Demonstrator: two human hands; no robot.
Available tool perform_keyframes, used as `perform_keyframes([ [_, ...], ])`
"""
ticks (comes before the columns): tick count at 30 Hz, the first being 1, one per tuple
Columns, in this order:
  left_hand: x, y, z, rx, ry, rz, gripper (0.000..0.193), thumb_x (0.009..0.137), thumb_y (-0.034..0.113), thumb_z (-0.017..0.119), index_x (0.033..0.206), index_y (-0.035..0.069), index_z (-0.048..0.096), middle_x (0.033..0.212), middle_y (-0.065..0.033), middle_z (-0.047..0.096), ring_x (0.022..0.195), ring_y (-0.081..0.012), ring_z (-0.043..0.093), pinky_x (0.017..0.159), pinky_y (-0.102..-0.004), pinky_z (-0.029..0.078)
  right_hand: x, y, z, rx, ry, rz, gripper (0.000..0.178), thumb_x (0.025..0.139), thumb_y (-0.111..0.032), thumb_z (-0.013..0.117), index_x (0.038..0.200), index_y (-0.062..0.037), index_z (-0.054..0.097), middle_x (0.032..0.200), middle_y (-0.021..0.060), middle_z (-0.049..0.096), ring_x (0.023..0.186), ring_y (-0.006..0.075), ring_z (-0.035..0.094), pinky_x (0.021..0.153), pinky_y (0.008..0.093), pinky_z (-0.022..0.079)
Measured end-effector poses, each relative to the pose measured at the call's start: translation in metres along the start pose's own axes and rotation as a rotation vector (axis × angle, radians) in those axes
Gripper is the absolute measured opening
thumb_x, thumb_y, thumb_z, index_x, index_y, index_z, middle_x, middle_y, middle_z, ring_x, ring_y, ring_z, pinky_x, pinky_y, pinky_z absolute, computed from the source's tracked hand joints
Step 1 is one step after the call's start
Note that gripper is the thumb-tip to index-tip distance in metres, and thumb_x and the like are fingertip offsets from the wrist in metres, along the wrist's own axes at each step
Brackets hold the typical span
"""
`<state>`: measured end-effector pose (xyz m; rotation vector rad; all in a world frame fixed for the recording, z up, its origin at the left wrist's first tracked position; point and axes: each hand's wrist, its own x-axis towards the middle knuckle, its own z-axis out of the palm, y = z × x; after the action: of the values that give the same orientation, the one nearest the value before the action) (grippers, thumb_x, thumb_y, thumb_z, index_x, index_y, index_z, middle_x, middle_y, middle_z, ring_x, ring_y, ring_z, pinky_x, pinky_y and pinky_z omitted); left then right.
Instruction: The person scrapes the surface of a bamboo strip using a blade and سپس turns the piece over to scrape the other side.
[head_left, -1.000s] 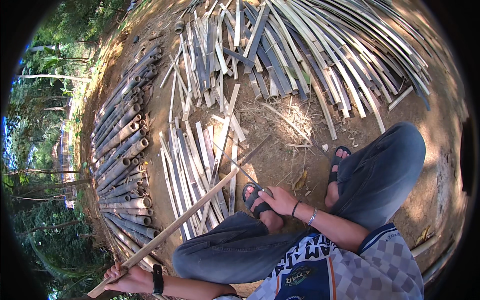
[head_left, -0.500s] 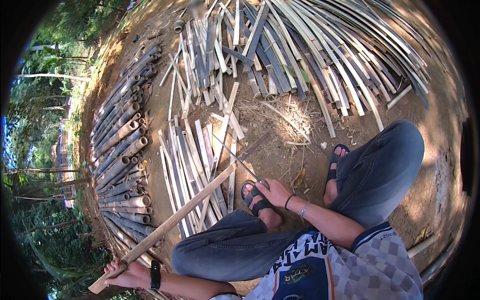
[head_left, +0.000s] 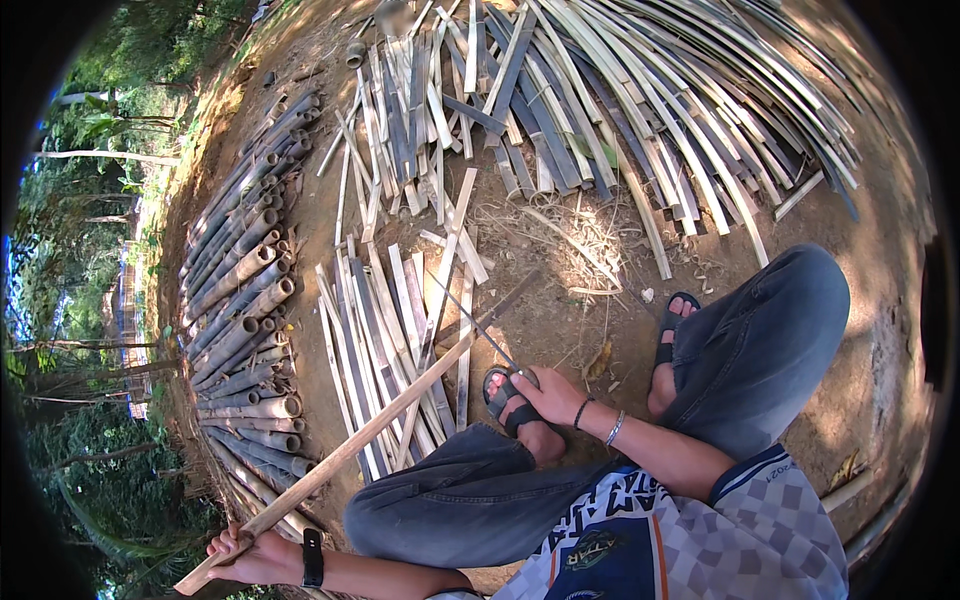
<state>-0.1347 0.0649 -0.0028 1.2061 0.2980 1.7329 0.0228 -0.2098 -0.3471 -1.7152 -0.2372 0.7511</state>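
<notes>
Over the ground's near left corner: left hand (head_left: 255,558) is closed around the low end of a long bamboo strip (head_left: 360,445), black watch (head_left: 313,558) on that wrist.
Bamboo strip: runs at a slant from that hand past the bent left knee, far end hanging near the left sandal (head_left: 518,415).
Right hand (head_left: 545,397): wrapped around the butt of a long thin blade (head_left: 487,338), right above that same sandal.
Blade: angles up and left, passing right by the strip's far end; can't tell if they touch, tbh.
Split strips (head_left: 600,100): big messy spread along the ground's far edge, plus a smaller heap (head_left: 380,360) closer in.
Bamboo poles (head_left: 245,290): stacked down the ground's left edge, cut ends facing in.
Shavings (head_left: 590,235): curly pile in a sunny patch just below the big spread.
</notes>
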Motion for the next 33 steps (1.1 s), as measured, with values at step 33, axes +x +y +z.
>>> perform_keyframes([
  [33, 0.012, -0.009, -0.01, 0.02, -0.045, -0.027, 0.045, 0.101, 0.047, 0.03, 0.088, 0.005, 0.042, 0.072, -0.003, 0.037, 0.059, -0.0148, 0.038, 0.055, -0.0278, 0.039, 0.046, 0.107, -0.004, -0.195, 0.312, -0.044, 0.052, 0.095, -0.05, 0.045, 0.078, -0.0011, 0.055, 0.049, 0.0083, 0.051, 0.039, 0.0212, 0.054, 0.043, 0.0385, 0.043],
])
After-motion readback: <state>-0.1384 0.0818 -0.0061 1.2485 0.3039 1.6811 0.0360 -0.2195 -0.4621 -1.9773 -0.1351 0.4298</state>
